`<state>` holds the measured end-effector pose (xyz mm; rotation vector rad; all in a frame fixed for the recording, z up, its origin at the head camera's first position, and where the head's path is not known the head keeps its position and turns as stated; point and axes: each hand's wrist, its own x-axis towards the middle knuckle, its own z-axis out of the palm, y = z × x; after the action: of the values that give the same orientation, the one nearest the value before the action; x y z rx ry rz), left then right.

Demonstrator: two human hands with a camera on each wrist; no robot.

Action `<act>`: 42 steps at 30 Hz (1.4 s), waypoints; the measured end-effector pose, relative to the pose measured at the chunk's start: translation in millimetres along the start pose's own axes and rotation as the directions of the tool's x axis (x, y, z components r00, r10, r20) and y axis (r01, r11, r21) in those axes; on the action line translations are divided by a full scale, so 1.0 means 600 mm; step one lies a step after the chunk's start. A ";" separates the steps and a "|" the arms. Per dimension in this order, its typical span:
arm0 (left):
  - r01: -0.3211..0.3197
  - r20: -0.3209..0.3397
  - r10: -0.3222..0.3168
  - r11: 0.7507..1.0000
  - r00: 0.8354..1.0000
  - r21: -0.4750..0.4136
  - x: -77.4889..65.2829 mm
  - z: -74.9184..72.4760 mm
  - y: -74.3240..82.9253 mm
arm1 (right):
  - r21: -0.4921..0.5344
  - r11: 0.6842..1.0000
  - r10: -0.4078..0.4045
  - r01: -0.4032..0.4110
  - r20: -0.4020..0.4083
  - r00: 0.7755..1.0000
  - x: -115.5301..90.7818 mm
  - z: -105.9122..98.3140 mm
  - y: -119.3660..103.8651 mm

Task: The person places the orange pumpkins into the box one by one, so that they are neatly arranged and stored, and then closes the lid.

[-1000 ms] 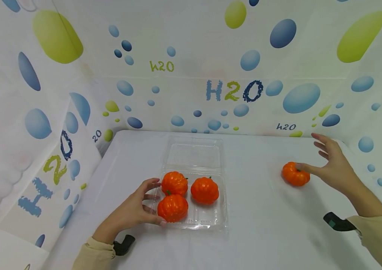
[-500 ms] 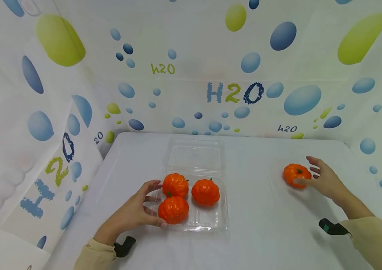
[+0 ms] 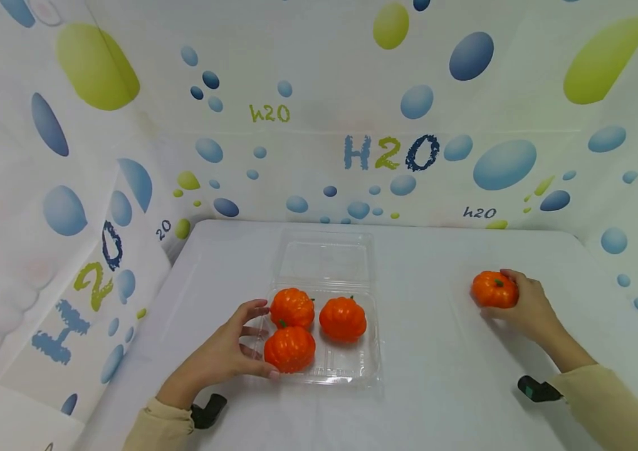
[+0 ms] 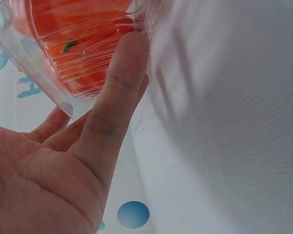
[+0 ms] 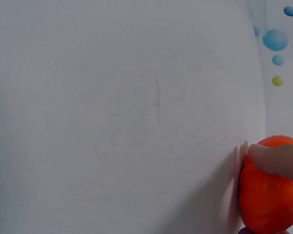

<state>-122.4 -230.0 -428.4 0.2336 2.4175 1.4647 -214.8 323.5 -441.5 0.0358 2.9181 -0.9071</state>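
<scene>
A clear plastic clamshell container (image 3: 347, 371) lies with its lid folded back, in the middle of the head view. Inside it sit three small, shiny orange pumpkins: one at the back left (image 3: 292, 307), one at the front left (image 3: 289, 349) and one at the right (image 3: 343, 319). My left hand (image 3: 230, 351) holds the container's left side, thumb at the front corner and fingers curved along the wall. On the right, my right hand (image 3: 529, 311) grips another orange pumpkin (image 3: 494, 289) between thumb and fingers. In the right wrist view, a fingertip (image 5: 263, 156) presses on that pumpkin.
A white cloth covers the table (image 3: 420, 376). A white backdrop (image 3: 319, 75) with blue and green dots rises behind it and along both sides. The container's lid (image 3: 324, 260) lies flat toward the back. Black wrist straps (image 3: 539, 389) show at both sleeves.
My right hand has come down and left from above and beside the right-hand pumpkin, and its fingers have closed round it. My left hand and the container have stayed put.
</scene>
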 end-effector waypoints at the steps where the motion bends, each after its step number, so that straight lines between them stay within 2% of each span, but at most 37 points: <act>1: 0.000 0.001 0.000 1.000 1.000 -0.003 0.000 0.000 0.000 | -0.003 1.000 -0.001 0.001 -0.018 1.000 -0.002 0.002 0.000; 5: -0.003 0.002 0.003 1.000 1.000 -0.008 0.001 0.001 0.000 | 0.012 1.000 -0.010 0.010 -0.055 0.998 -0.013 0.011 -0.006; 9: -0.003 -0.002 0.003 1.000 1.000 -0.004 0.001 0.001 0.001 | 0.058 0.998 -0.037 0.040 -0.042 0.998 -0.028 0.017 -0.025; 13: 0.005 -0.008 -0.005 1.000 1.000 -0.002 0.000 0.000 0.002 | 0.130 0.986 -0.099 0.101 -0.017 0.995 -0.040 0.024 -0.051; 20: 0.011 -0.009 -0.011 1.000 1.000 0.000 -0.003 0.000 0.004 | 0.310 0.940 -0.173 0.141 0.075 0.982 -0.066 0.040 -0.100; 26: 0.013 -0.007 -0.013 1.000 1.000 -0.002 -0.004 -0.001 0.007 | 0.412 0.896 -0.236 0.166 0.125 0.964 -0.087 0.053 -0.136; 36: 0.010 -0.007 -0.010 1.000 1.000 -0.002 -0.003 0.001 0.005 | 0.501 0.842 -0.307 0.202 0.136 0.942 -0.112 0.070 -0.173; 42: 0.009 -0.009 -0.009 1.000 1.000 -0.001 -0.002 0.001 0.004 | 0.506 0.825 -0.368 0.251 0.145 0.919 -0.123 0.075 -0.193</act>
<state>-121.0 -228.6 -426.5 0.2161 2.4217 1.4652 -143.3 202.9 -406.6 -0.4990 2.4441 -1.5488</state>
